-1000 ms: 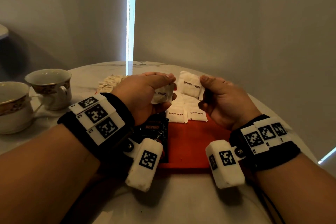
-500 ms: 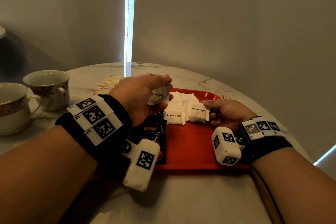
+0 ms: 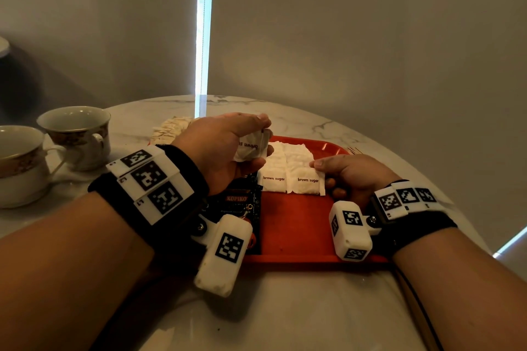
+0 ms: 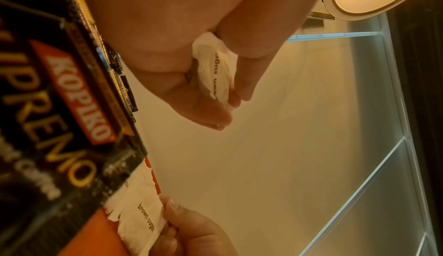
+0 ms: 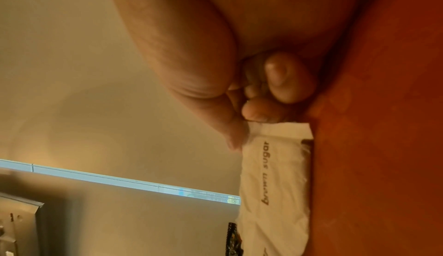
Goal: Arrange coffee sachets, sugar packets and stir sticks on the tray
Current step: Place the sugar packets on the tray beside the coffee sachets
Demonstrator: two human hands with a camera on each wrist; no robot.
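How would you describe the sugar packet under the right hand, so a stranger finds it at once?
On the red tray, white packets lie in rows. Take the near-right packet, which reads "brown sugar". Only this one has the right hand pinching its right edge.

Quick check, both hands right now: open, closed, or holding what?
Left hand: fingers curled round a crumpled brown sugar packet, above the tray.
Right hand: pinching the edge of a flat brown sugar packet on the tray.

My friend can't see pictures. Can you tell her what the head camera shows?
Two hands work over a red tray on a marble table: the left hand holds a sugar packet, and the right hand lays another packet flat. Two teacups stand left.
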